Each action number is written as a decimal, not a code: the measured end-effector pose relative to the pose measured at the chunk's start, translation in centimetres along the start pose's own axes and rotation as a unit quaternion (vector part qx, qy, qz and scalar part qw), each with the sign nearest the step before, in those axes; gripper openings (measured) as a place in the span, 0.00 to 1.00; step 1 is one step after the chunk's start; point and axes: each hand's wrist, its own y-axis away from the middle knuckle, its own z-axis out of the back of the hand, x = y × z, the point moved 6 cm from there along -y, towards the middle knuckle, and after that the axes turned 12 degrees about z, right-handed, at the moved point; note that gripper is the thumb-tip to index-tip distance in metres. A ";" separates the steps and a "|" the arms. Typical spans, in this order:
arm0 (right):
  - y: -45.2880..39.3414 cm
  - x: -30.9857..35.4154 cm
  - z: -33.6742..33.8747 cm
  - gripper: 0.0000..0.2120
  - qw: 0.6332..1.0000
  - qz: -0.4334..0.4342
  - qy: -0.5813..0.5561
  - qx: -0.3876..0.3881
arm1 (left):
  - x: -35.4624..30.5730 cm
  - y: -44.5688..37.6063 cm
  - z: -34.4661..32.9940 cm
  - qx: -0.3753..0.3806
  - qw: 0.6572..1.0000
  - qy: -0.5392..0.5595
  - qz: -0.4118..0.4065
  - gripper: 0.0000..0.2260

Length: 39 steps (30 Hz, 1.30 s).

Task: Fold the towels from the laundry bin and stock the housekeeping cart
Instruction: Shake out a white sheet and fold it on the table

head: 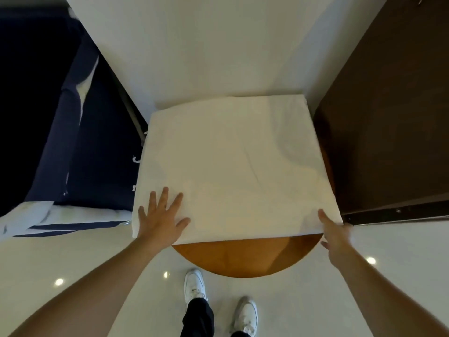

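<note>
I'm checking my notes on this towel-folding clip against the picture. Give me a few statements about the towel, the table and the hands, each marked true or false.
1. The white towel lies spread over a round wooden table. True.
2. The left hand lies flat on the towel's near left corner, fingers spread. True.
3. The right hand is lifted high above the table, away from the towel. False: it is at the towel's near right corner, thumb on top of the cloth.
4. The towel covers the table entirely. False: the table's near edge shows bare in front of the towel.
5. The person wears white shoes. True.
</note>
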 end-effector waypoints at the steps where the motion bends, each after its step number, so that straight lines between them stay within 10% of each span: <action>1: -0.7 -0.4 -0.3 0.33 0.998 -0.033 -0.048 0.001 | -0.3 -0.2 -1.1 0.044 0.999 -0.016 0.007 0.36; 9: 0.5 1.2 -1.2 0.22 0.995 0.005 -0.099 -0.017 | -2.0 -0.1 -0.7 0.141 0.990 0.008 0.020 0.40; 13: 5.2 5.7 -3.6 0.15 0.995 0.099 -0.026 0.017 | -7.6 2.3 4.4 0.139 0.965 0.210 -0.066 0.34; 21: 12.6 9.2 -8.6 0.10 0.952 0.219 0.123 0.174 | -17.7 5.8 9.5 0.383 0.757 0.530 0.012 0.35; 25: 11.4 7.9 -9.2 0.14 0.925 0.087 0.134 0.344 | -18.6 4.4 8.8 0.331 0.863 0.380 0.038 0.18; 28: 6.7 8.1 -7.2 0.07 0.959 -0.030 0.033 0.280 | -19.7 3.8 6.4 0.303 0.906 0.297 0.009 0.19; 32: -2.6 9.8 -6.8 0.24 0.978 -0.041 -0.040 0.199 | -21.8 4.4 3.4 0.294 0.925 0.239 -0.036 0.17; 39: -13.0 17.4 -12.2 0.28 0.989 -0.007 -0.025 0.144 | -24.4 5.9 -0.2 0.305 0.935 0.161 -0.081 0.28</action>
